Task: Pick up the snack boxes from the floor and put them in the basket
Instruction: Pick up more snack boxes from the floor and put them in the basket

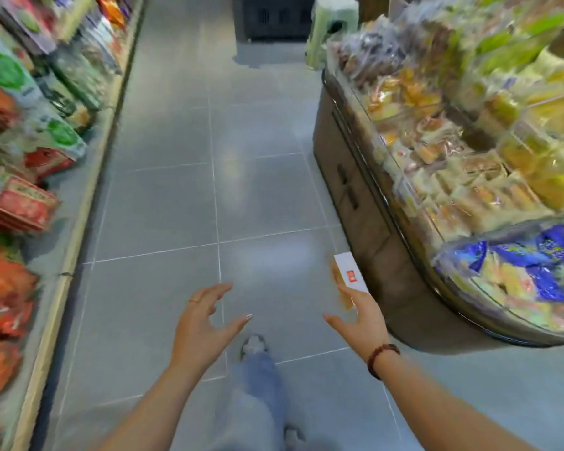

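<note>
A single snack box (pixel 350 271), white on top with a red logo and an orange side, is low down by the foot of the display stand on the right. My right hand (pixel 360 320) reaches to its near end with straight fingers and the thumb spread away to the left. The fingertips overlap the box's near end, and I cannot tell whether they touch it. My left hand (pixel 205 320) hovers over the grey floor tiles with fingers spread, holding nothing. No basket is clearly in view.
A rounded display stand (pixel 365 203) piled with wrapped snacks fills the right side. Shelves of packets (pixel 30 157) line the left. At the aisle's far end stand a pale green stool (pixel 331 27) and a dark crate-like object (pixel 274 17). My leg and shoe (pixel 254 346) are below.
</note>
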